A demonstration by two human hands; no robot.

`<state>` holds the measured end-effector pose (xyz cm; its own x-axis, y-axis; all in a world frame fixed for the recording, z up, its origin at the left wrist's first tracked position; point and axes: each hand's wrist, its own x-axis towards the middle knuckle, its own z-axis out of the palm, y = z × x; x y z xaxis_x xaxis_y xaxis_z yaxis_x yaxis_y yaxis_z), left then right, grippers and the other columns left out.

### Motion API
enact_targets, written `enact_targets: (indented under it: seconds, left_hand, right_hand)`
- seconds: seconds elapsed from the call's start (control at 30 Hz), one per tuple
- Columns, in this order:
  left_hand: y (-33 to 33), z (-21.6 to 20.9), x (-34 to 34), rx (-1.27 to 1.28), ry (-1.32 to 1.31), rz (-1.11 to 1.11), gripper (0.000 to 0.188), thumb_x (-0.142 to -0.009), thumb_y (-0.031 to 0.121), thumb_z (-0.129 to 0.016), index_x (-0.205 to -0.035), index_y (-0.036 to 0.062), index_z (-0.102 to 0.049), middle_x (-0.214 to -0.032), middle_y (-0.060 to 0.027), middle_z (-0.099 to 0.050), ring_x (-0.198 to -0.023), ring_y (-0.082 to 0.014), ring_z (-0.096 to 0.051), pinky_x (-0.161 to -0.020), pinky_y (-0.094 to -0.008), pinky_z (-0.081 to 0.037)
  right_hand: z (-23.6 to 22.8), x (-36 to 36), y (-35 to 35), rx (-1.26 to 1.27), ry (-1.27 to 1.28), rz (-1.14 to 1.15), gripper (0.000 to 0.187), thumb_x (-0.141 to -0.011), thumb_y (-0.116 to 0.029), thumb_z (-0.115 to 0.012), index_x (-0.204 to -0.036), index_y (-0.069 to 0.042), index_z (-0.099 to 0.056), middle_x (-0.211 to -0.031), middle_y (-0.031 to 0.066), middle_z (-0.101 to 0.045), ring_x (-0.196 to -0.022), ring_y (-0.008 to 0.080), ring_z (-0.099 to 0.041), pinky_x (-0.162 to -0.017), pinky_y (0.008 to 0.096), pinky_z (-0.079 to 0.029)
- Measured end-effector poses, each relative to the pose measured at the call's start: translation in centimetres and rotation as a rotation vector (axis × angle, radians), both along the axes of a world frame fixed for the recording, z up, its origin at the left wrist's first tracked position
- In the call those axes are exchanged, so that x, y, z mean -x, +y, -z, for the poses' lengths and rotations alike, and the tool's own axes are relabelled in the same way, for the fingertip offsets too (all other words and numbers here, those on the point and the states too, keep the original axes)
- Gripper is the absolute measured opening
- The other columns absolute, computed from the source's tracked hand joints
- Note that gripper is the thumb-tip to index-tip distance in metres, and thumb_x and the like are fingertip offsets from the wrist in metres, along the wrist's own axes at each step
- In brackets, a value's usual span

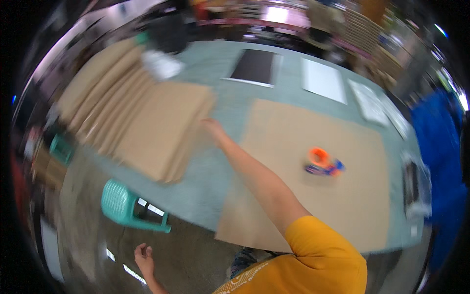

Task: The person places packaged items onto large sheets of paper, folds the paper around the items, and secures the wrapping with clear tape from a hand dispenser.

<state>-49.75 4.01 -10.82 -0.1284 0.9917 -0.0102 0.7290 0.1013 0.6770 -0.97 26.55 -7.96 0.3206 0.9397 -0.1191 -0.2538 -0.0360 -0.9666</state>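
1. I read the right hand (211, 127) at the right edge of the cardboard stack (156, 125); blur hides its fingers, so I cannot tell whether they grip it.
2. I read the left hand (143, 257) low, outside the near edge of the table (200, 196); its fingers are loosely curled, with nothing visible between them.
3. The cardboard stack lies on the table, immediately left of the right hand.
4. The brown sheet (293, 132) lies flat to the right of the right hand, carrying the tape dispenser (324, 167).
5. I locate the green stool (119, 203) just ahead of the left hand.
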Motion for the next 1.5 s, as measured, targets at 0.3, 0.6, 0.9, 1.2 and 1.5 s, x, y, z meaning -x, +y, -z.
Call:
enact_targets:
  seconds: [0.3,0.6,0.9,1.2,1.5]
  left_hand:
    - [5.5,-2.8,-30.6,-0.243,0.068,0.752,0.024,-0.08,0.009,-0.059,-0.101,-0.0011,-0.056,-0.095,-0.0142,-0.057,-0.085,-0.0251,-0.055,-0.073,-0.034,-0.043]
    - [-15.9,-5.5,-58.5,-0.096,-0.018,1.35,0.026,-0.078,0.008,-0.062,-0.103,0.0006,-0.057,-0.088,-0.0107,-0.06,-0.08,-0.0202,-0.058,-0.07,-0.0314,-0.046]
    - [-31.3,-13.2,-72.1,-0.097,-0.042,1.664,0.036,-0.078,0.014,-0.065,-0.111,0.0056,-0.054,-0.095,-0.0114,-0.059,-0.08,-0.0213,-0.057,-0.07,-0.0316,-0.046]
    - [-38.5,-7.5,-91.2,-0.136,-0.246,1.859,0.034,-0.083,0.027,-0.061,-0.103,-0.0003,-0.059,-0.106,-0.0146,-0.057,-0.08,-0.0235,-0.059,-0.075,-0.0342,-0.047]
    - [-52.2,-0.6,-91.4,0.818,-0.149,1.728,0.072,-0.073,0.064,-0.058,-0.101,-0.0023,-0.062,-0.089,-0.013,-0.065,-0.09,-0.0251,-0.06,-0.078,-0.0348,-0.046]
  right_hand:
    - [-6.6,-37.4,-49.2,0.024,-0.809,1.179,0.023,-0.081,-0.016,-0.057,-0.1,-0.003,-0.062,-0.096,0.011,-0.064,-0.09,0.0198,-0.059,-0.082,0.0327,-0.045]
    - [4.6,-46.8,-89.0,-0.267,0.502,1.587,0.061,-0.075,-0.013,-0.069,-0.128,-0.01,-0.039,-0.113,0.0086,-0.053,-0.103,0.0238,-0.049,-0.087,0.0402,-0.041]
    - [0.8,-47.6,-86.2,-0.357,0.796,1.967,0.054,-0.071,-0.004,-0.073,-0.117,-0.005,-0.044,-0.114,0.0121,-0.05,-0.104,0.03,-0.05,-0.089,0.0483,-0.042]
    - [-3.0,-33.5,-91.8,-0.087,0.58,1.576,0.061,-0.076,-0.017,-0.071,-0.122,0.004,-0.038,-0.12,0.0151,-0.044,-0.113,0.0279,-0.041,-0.093,0.0436,-0.041]
    - [-0.2,-24.8,-97.7,0.032,0.719,1.554,0.091,-0.074,-0.032,-0.073,-0.135,0.006,-0.017,-0.13,0.0251,-0.037,-0.117,0.0362,-0.042,-0.099,0.049,-0.035]
